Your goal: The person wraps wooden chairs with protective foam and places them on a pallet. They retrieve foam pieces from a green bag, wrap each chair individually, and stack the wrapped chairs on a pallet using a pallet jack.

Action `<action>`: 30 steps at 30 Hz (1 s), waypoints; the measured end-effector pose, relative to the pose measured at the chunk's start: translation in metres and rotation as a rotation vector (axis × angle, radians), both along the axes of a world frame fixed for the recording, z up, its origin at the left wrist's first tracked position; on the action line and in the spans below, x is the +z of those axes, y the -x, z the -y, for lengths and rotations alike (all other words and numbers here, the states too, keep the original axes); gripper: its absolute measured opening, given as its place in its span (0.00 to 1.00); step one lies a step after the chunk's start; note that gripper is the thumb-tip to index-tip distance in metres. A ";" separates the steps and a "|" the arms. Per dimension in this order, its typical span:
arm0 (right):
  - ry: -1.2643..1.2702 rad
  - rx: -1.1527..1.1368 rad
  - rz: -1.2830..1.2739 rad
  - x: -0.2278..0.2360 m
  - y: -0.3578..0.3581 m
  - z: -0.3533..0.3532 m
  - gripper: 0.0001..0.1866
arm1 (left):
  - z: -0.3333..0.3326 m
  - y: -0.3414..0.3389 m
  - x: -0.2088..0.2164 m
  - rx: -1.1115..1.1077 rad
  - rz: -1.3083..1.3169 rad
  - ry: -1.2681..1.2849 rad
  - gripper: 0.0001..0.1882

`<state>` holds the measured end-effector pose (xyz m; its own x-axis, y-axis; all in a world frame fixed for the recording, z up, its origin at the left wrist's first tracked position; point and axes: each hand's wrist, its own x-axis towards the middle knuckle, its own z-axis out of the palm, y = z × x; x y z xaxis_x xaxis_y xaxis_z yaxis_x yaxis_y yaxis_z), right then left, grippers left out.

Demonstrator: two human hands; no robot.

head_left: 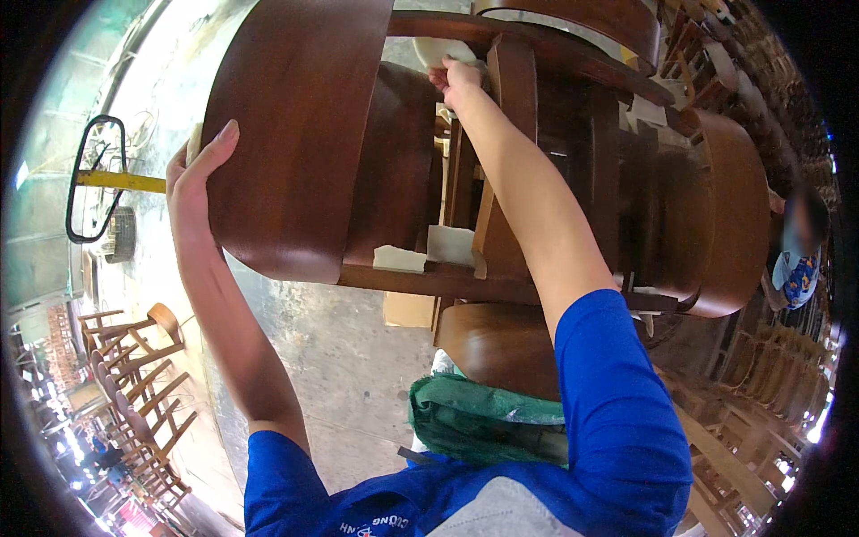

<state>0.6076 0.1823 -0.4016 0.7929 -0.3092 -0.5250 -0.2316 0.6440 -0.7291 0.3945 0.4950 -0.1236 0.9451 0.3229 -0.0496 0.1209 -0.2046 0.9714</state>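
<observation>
A dark brown wooden chair (286, 134) lies on its side in front of me, its broad curved backrest toward the left. My left hand (201, 170) grips the backrest's left edge, thumb on the face and fingers hidden behind. My right hand (458, 82) reaches over the frame to its far side. Its fingers are curled against a white foam sheet (438, 50) beside a crosspiece, and they seem to pinch it. Two more pale foam pieces (399, 259) are tucked along the near rail of the frame.
A second brown chair (729, 215) adjoins on the right, with another (591, 18) beyond. Below are a brown curved panel (497, 345) and a green cloth bundle (474, 412). A yellow-and-black handle (121, 181) stands left. Stacked chair frames (134, 385) are lower left; a person (795, 268) is far right.
</observation>
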 end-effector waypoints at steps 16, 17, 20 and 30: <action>-0.148 -0.151 0.049 0.022 0.012 0.001 0.18 | -0.009 0.000 -0.008 -0.110 0.009 0.001 0.21; -0.178 -0.153 0.037 0.035 0.029 -0.006 0.17 | -0.012 0.003 -0.009 -0.081 0.007 -0.071 0.22; -0.087 0.090 0.149 0.089 0.112 -0.011 0.16 | -0.015 0.020 -0.011 0.013 0.250 -0.329 0.22; 0.652 0.972 0.293 0.302 0.537 0.173 0.20 | 0.139 0.188 -0.134 -0.797 0.740 -0.918 0.35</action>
<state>0.0708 0.0093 -0.0996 0.9044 0.3431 -0.2536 -0.1866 -0.2166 -0.9583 0.2062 0.3559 -0.2579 0.6014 -0.6529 0.4605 -0.7932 -0.5571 0.2460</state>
